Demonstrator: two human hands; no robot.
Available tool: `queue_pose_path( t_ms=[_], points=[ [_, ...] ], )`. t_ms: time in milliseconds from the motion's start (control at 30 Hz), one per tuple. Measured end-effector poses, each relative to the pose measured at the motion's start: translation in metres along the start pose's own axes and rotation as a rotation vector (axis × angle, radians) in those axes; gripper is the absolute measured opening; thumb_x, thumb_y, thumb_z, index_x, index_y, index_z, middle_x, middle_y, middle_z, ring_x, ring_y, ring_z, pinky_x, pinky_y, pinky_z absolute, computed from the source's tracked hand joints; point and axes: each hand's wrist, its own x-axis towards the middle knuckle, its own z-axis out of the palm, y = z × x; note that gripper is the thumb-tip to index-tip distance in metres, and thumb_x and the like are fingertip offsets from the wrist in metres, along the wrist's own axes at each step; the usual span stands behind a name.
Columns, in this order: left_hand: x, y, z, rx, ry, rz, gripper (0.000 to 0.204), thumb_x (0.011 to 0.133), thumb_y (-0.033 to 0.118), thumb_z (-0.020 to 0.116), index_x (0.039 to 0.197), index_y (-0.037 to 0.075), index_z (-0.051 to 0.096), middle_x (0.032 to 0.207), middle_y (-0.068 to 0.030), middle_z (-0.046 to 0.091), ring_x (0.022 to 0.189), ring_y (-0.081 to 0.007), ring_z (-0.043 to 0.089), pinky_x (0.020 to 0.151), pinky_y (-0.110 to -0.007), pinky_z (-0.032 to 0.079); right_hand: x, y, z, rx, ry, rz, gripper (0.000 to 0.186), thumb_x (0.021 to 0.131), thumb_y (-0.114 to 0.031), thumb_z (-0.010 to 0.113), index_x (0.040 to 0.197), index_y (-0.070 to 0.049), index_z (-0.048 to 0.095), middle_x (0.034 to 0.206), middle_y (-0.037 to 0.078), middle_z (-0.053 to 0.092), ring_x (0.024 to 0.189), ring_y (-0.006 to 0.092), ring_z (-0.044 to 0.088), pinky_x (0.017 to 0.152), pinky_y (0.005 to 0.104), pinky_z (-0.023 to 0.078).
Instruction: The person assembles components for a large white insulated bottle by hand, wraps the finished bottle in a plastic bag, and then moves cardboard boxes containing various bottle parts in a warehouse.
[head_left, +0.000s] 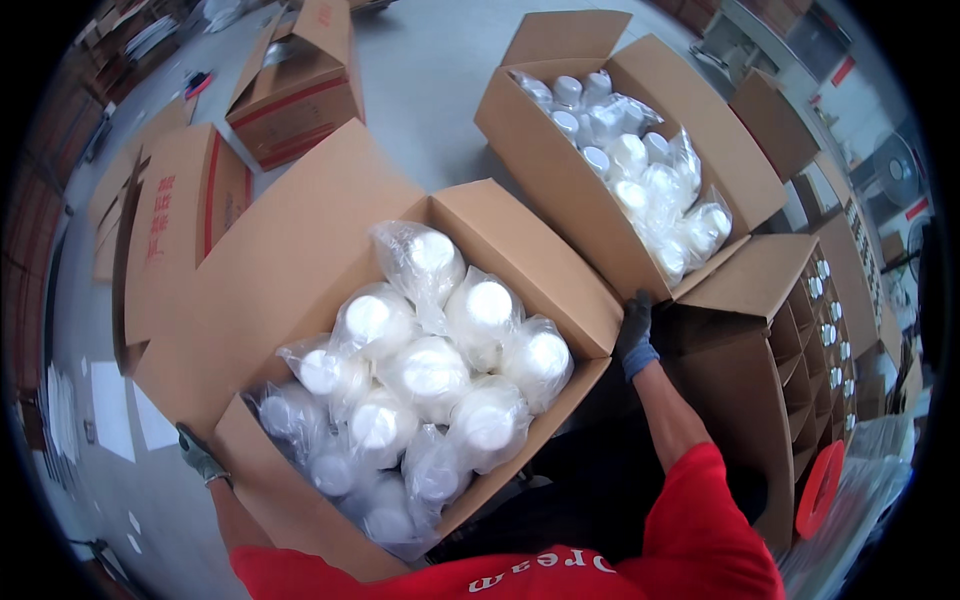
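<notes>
Right in front of me is a large open cardboard box (520, 245) packed with several white-capped bottles (430, 368), each wrapped in a clear plastic bag. My left hand (203, 458), in a grey glove, grips the box at its left side. On the opposite side my right hand (636, 335), in a dark glove with a blue cuff, closes around the box's right corner, with its fingertips partly hidden. The box's flaps stand spread outward.
A second open box (690, 105) of bagged bottles stands at the far right. Beside my right arm is a divided carton (735, 370) with white-capped bottles in its cells and a red ring-shaped object (820, 488). More cartons (300, 90) stand on the grey floor at the far left.
</notes>
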Motion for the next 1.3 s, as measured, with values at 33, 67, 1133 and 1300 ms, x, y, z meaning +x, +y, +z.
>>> queue_pose_path(
  t_ms=[33,67,1133,1300],
  points=[
    [-0.008,-0.001,0.008,-0.079,-0.025,-0.017,0.053,0.098,0.041,0.052,0.124,-0.005,0.058,0.110,-0.0091,0.064,0.089,-0.0194,0.059,0.083,-0.033,0.048,-0.012,-0.015,0.008,0.112,0.024,-0.037,0.037,0.096,-0.039,0.051,0.117,-0.009,0.057,0.112,0.005,0.060,0.107,0.0194,0.057,0.101,0.0366,0.042],
    [-0.013,0.002,0.017,-0.159,-0.052,-0.031,0.052,0.099,0.040,0.052,0.126,-0.004,0.057,0.112,-0.0083,0.063,0.090,-0.0191,0.059,0.083,-0.032,0.048,-0.024,-0.032,0.014,0.225,0.045,-0.078,0.034,0.097,-0.037,0.050,0.115,-0.009,0.058,0.108,0.004,0.061,0.105,0.0196,0.058,0.100,0.0373,0.043],
    [-0.177,0.250,0.051,0.797,-0.637,1.103,0.063,0.080,0.017,0.071,0.136,0.004,0.047,0.131,-0.0138,0.057,0.109,-0.0336,0.059,0.095,-0.040,0.046,-0.176,0.095,-0.037,0.988,0.034,0.904,0.063,0.095,-0.053,0.031,0.142,-0.011,0.040,0.144,0.011,0.043,0.131,0.0291,0.043,0.108,0.0443,0.037],
    [-0.203,0.189,0.042,0.835,-0.900,1.057,0.072,0.079,0.020,0.069,0.143,0.006,0.039,0.140,-0.0171,0.048,0.125,-0.0332,0.049,0.106,-0.046,0.035,-0.224,0.099,0.011,0.667,-0.088,0.837,0.067,0.094,-0.056,0.030,0.143,-0.011,0.039,0.141,0.014,0.047,0.127,0.0303,0.048,0.104,0.0453,0.042]
  ],
)
